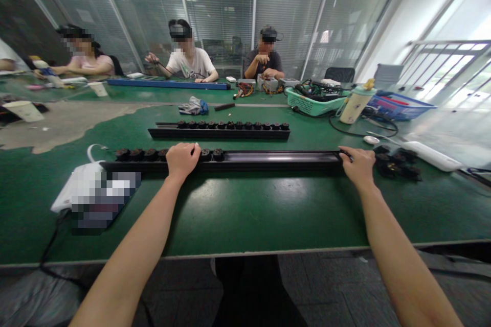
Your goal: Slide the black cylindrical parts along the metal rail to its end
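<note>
A long black rail (284, 158) lies across the table in front of me. Several round black parts (149, 155) sit in a row in its left portion; the channel to the right shows bare and shiny. My left hand (183, 159) is closed over the rail beside these parts and hides some of them. At the rail's right end is my right hand (357, 162), its thumb and fingers pinched together around a small dark part at the opening, mostly hidden. Loose black parts (399, 163) lie in a pile just right of that hand.
A shorter black rail (218, 134) with similar parts lies behind. White power strip (433, 156), green basket (314, 102), bottle (356, 103) and blue basket (402, 106) are at right. A white box (76, 186) is at left. Several people sit across the table.
</note>
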